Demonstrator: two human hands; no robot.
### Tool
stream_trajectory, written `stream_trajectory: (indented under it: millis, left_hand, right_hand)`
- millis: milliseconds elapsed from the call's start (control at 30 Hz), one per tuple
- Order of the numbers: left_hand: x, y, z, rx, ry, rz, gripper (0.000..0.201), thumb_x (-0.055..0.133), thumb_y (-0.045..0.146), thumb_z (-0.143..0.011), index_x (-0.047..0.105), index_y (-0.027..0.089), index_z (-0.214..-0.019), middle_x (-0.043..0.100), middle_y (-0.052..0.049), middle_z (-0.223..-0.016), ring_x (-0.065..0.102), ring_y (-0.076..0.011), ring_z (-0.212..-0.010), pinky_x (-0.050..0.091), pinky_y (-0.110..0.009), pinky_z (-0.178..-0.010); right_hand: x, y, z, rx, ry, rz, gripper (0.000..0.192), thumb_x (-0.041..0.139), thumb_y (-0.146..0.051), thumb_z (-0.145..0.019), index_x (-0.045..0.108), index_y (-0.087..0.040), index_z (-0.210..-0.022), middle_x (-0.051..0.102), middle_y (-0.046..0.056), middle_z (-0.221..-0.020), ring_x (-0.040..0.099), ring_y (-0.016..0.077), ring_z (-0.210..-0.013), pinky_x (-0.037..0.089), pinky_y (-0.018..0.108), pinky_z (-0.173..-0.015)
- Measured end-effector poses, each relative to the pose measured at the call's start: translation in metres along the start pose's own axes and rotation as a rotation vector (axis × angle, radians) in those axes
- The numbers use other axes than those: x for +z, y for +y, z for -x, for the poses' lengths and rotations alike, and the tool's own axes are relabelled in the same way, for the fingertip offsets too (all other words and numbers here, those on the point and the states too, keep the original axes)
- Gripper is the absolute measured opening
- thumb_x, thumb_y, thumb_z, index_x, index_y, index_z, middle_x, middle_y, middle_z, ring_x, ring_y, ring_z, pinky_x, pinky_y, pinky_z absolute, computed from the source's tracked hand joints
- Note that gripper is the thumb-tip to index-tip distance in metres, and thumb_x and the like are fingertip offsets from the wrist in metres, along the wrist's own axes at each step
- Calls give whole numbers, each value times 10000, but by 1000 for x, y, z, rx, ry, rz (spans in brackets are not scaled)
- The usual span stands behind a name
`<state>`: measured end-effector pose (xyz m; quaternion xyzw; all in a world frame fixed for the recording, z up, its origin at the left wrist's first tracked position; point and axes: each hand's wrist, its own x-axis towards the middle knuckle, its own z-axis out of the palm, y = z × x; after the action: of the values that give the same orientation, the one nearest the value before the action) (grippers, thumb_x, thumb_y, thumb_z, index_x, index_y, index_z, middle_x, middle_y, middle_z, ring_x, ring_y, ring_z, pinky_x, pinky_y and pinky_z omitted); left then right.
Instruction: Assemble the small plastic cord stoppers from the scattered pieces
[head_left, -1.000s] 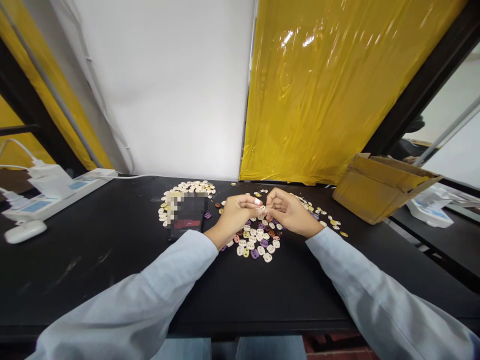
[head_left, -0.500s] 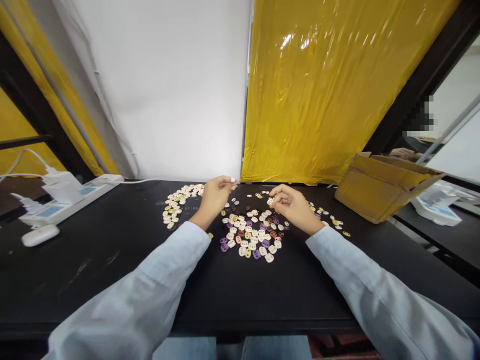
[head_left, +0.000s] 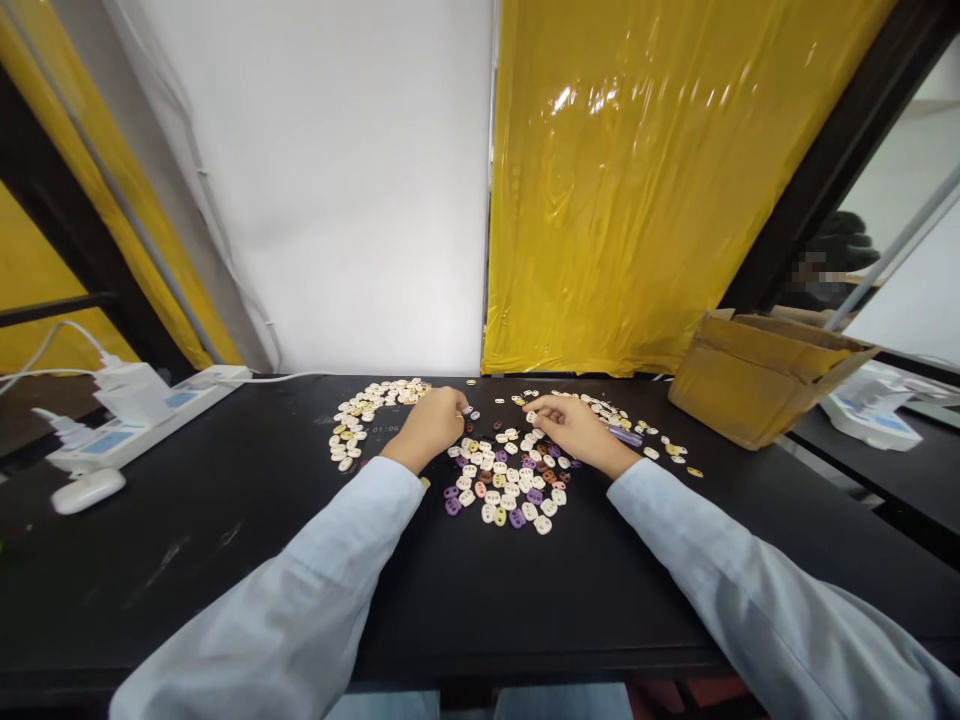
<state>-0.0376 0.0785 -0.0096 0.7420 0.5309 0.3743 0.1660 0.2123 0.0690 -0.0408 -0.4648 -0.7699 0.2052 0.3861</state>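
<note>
**Both hands down among small two-holed pieces**

The mixed pile of pieces [head_left: 504, 478], white, purple, yellow and brown, lay on the black table [head_left: 225, 560] between the two hands and just nearer the person than either. The left hand [head_left: 431, 424] rested curled at the pile's far left edge, fingers drawn together; whether it pinched a piece could not be told. The right hand [head_left: 574, 428] lay at the far right edge, fingertips bent down onto the pieces, its grip likewise unclear. A pale pile [head_left: 360, 415] sat just left of the left hand. A cardboard box [head_left: 757, 375] stood well right of the right hand, a power strip [head_left: 142, 415] far left.
</note>
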Motion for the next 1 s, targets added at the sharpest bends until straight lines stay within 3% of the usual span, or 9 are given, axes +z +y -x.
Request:
stream_trajectory:
  millis: [233,467,633,767,1000]
  left_hand:
    - [2,8,1,63,-138,-240,99,642,171,-783,733,176,-744,745,-79,-766,678,-226,-755,495,-317,-764]
    - [12,8,-1,125,-177,-374,103,614,148,-817,712,149,-849,734,-137,-918,685,-274,-880,494,-356,-802]
    - [13,8,-1,156,-170,-365,109,605,111,-782,676,152,-854,727,-116,-847,687,-271,-833,495,-347,-752]
    - [12,12,-1,188,-155,-309,160,594,92,-761,674,171,-875,732,-73,-803,689,-238,-782,492,-307,-708]
    - [15,22,0,228,-89,-238,188,519,89,-812,683,159,-871,721,-99,-854,669,-238,-795,480,-327,-746]
  right_hand:
    - [-3,-3,-1,-37,11,97,284,595,-115,-803,792,-197,-990,780,77,-1020,704,220,-915,536,348,-850]
    - [-14,11,-5,62,147,128,214,596,-162,-820,767,-157,-950,788,93,-915,727,221,-804,569,349,-784]
    - [-19,22,-7,106,246,176,194,601,-168,-790,766,-160,-892,790,95,-882,729,230,-810,570,363,-810]
    - [-19,24,-9,112,270,221,206,591,-154,-780,767,-159,-886,789,96,-879,727,233,-804,571,363,-795]
    - [-17,23,-11,76,267,304,216,584,-148,-802,766,-163,-916,784,102,-939,713,249,-884,549,380,-848]
